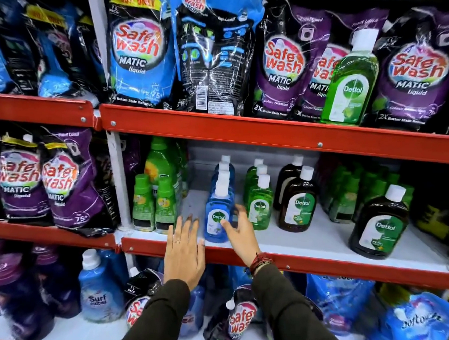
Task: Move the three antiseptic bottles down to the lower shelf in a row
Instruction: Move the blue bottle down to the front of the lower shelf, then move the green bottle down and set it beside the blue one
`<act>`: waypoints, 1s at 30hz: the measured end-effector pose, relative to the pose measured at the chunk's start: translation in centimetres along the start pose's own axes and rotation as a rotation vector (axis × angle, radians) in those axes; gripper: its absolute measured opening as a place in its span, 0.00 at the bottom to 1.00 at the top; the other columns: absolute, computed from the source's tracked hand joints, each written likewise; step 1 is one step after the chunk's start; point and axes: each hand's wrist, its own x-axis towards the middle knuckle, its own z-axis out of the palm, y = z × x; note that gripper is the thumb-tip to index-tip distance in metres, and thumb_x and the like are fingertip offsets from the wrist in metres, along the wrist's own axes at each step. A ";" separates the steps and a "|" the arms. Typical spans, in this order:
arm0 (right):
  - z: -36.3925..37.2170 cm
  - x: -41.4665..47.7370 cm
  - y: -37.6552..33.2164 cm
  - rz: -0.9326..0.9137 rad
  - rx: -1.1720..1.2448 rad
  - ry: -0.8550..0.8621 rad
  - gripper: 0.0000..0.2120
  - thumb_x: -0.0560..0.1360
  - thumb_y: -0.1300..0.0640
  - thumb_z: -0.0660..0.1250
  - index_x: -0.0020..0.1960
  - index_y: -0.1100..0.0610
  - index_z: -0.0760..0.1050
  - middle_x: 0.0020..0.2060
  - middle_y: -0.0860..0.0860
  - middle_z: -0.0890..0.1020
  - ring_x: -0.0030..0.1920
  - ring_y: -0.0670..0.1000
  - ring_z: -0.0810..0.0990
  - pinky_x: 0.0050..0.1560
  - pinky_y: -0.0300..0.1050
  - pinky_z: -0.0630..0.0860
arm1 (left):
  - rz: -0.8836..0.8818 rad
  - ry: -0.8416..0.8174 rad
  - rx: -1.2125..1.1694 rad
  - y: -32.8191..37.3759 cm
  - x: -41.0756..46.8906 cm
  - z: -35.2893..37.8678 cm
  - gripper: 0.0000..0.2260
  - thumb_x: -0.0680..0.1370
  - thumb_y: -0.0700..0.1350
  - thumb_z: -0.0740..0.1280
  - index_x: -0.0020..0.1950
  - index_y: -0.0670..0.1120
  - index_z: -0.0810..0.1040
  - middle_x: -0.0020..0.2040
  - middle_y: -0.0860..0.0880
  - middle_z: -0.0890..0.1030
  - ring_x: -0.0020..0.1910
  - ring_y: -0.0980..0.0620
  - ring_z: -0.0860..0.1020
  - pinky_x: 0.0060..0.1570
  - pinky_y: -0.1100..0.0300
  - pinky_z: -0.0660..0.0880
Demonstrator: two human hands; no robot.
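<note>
A green antiseptic bottle [351, 80] with a white cap stands on the upper shelf between purple pouches. On the middle shelf [304, 264] stand rows of small bottles: blue [218, 216], green [260, 206] and brown [298, 203], plus a larger brown one [380, 224] further right. My left hand [185, 251] is flat and open just left of the front blue bottle, not touching it. My right hand [240, 234] reaches in with fingers spread at that bottle's right side, thumb against its label, without a closed grip.
Detergent pouches [139, 46] fill the upper shelf and the left bay. Small green bottles [153, 205] stand left of my left hand. The bottom shelf holds blue bottles [98, 288], pouches and blue bags [416, 328]. Red shelf rails [246, 131] jut forward.
</note>
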 end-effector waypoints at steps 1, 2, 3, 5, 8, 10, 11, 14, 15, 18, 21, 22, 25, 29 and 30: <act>0.1 0.1 0.2 -0.002 0.000 -0.004 0.21 0.79 0.66 0.64 0.70 0.61 0.64 0.61 0.50 0.75 0.62 0.48 0.76 0.58 0.31 0.75 | 0.002 0.000 0.005 0.0 0.0 0.0 0.28 0.82 0.52 0.46 0.77 0.40 0.68 0.78 0.41 0.68 0.80 0.41 0.61 0.78 0.40 0.59; 0.2 0.2 0.4 -0.006 0.002 -0.008 0.21 0.79 0.66 0.64 0.70 0.61 0.64 0.61 0.50 0.75 0.61 0.48 0.77 0.57 0.29 0.75 | 0.004 -0.001 0.011 0.0 0.0 0.0 0.29 0.82 0.52 0.46 0.77 0.40 0.67 0.79 0.41 0.68 0.81 0.41 0.60 0.78 0.40 0.59; 0.2 0.2 0.5 -0.008 0.004 -0.010 0.21 0.79 0.66 0.64 0.70 0.61 0.64 0.61 0.50 0.75 0.61 0.48 0.77 0.57 0.28 0.75 | 0.005 -0.003 0.016 0.0 0.0 0.0 0.29 0.82 0.52 0.45 0.78 0.40 0.66 0.79 0.41 0.67 0.81 0.41 0.60 0.79 0.40 0.59; 0.3 0.3 0.7 -0.008 0.010 -0.013 0.21 0.80 0.65 0.64 0.71 0.61 0.64 0.61 0.51 0.75 0.62 0.50 0.78 0.61 0.36 0.77 | 0.007 -0.004 0.023 0.0 0.0 -0.1 0.29 0.82 0.52 0.44 0.78 0.40 0.65 0.80 0.42 0.65 0.81 0.41 0.58 0.79 0.40 0.57; 0.5 0.3 0.9 0.011 0.030 -0.013 0.23 0.80 0.65 0.64 0.73 0.61 0.63 0.66 0.55 0.76 0.66 0.53 0.78 0.67 0.52 0.78 | 0.014 -0.002 0.028 0.1 -0.1 -0.1 0.29 0.82 0.52 0.43 0.80 0.41 0.63 0.81 0.43 0.63 0.82 0.42 0.54 0.80 0.42 0.52; 0.6 0.2 0.9 0.023 0.040 -0.011 0.23 0.80 0.64 0.64 0.73 0.61 0.62 0.68 0.57 0.76 0.66 0.54 0.78 0.66 0.54 0.78 | 0.017 0.005 0.026 0.1 -0.1 -0.2 0.30 0.82 0.53 0.43 0.80 0.41 0.62 0.81 0.43 0.63 0.82 0.42 0.54 0.80 0.44 0.49; 0.6 0.1 0.9 0.024 0.039 -0.013 0.23 0.80 0.64 0.63 0.73 0.60 0.62 0.68 0.57 0.76 0.66 0.54 0.78 0.66 0.53 0.78 | 0.018 0.006 0.025 0.1 -0.2 -0.3 0.30 0.82 0.53 0.43 0.80 0.41 0.63 0.81 0.43 0.63 0.82 0.42 0.55 0.80 0.44 0.49; 0.5 0.1 0.7 0.018 0.021 -0.026 0.24 0.80 0.63 0.64 0.74 0.60 0.61 0.69 0.57 0.75 0.66 0.53 0.78 0.67 0.51 0.78 | 0.016 -0.013 0.031 0.2 -0.2 -0.5 0.31 0.81 0.54 0.41 0.80 0.41 0.61 0.81 0.43 0.62 0.83 0.42 0.53 0.81 0.43 0.49; 0.4 0.1 0.6 0.013 0.004 -0.030 0.24 0.80 0.63 0.64 0.74 0.60 0.61 0.69 0.58 0.75 0.66 0.52 0.77 0.67 0.49 0.77 | 0.014 -0.029 0.036 0.2 -0.1 -0.5 0.32 0.81 0.54 0.39 0.81 0.42 0.59 0.82 0.44 0.60 0.83 0.43 0.51 0.82 0.44 0.48; -0.3 -0.3 0.2 -0.019 -0.056 -0.003 0.27 0.79 0.61 0.66 0.75 0.59 0.60 0.70 0.54 0.73 0.66 0.46 0.73 0.68 0.40 0.72 | 0.000 -0.064 0.050 0.3 -0.1 -0.9 0.35 0.78 0.56 0.35 0.82 0.43 0.53 0.84 0.45 0.54 0.83 0.45 0.46 0.82 0.45 0.43; -1.7 -1.4 -0.3 -0.116 -0.098 0.103 0.24 0.80 0.56 0.65 0.74 0.54 0.63 0.70 0.49 0.71 0.68 0.45 0.71 0.72 0.48 0.72 | -0.007 0.023 -0.047 1.2 -0.4 -1.5 0.32 0.80 0.55 0.39 0.82 0.43 0.52 0.84 0.45 0.54 0.83 0.46 0.47 0.82 0.44 0.46; -2.4 -1.8 -0.6 -0.154 -0.133 0.139 0.22 0.81 0.54 0.63 0.73 0.52 0.64 0.70 0.48 0.72 0.69 0.46 0.72 0.71 0.50 0.72 | 0.010 0.067 -0.079 1.7 -0.5 -1.8 0.31 0.81 0.54 0.42 0.82 0.42 0.52 0.84 0.45 0.55 0.83 0.46 0.47 0.82 0.44 0.47; -4.8 -2.7 -1.7 -0.279 -0.321 0.282 0.18 0.82 0.50 0.58 0.71 0.49 0.65 0.67 0.48 0.73 0.68 0.47 0.71 0.69 0.50 0.72 | 0.070 0.160 -0.115 4.2 -0.1 -2.4 0.29 0.82 0.52 0.47 0.82 0.42 0.53 0.84 0.45 0.54 0.83 0.46 0.48 0.82 0.44 0.46; -8.8 -3.1 -3.8 -0.431 -0.546 0.482 0.19 0.81 0.51 0.58 0.71 0.53 0.68 0.70 0.51 0.71 0.73 0.53 0.67 0.74 0.55 0.66 | 0.155 0.242 -0.102 8.5 1.6 -3.6 0.29 0.82 0.50 0.49 0.83 0.43 0.51 0.84 0.45 0.53 0.84 0.45 0.47 0.81 0.43 0.47; -9.7 -3.1 -4.3 -0.459 -0.596 0.525 0.19 0.81 0.51 0.58 0.71 0.53 0.68 0.71 0.51 0.70 0.75 0.55 0.65 0.76 0.56 0.63 | 0.181 0.268 -0.100 9.5 2.2 -4.0 0.29 0.83 0.50 0.50 0.83 0.43 0.51 0.84 0.45 0.53 0.84 0.44 0.47 0.81 0.42 0.47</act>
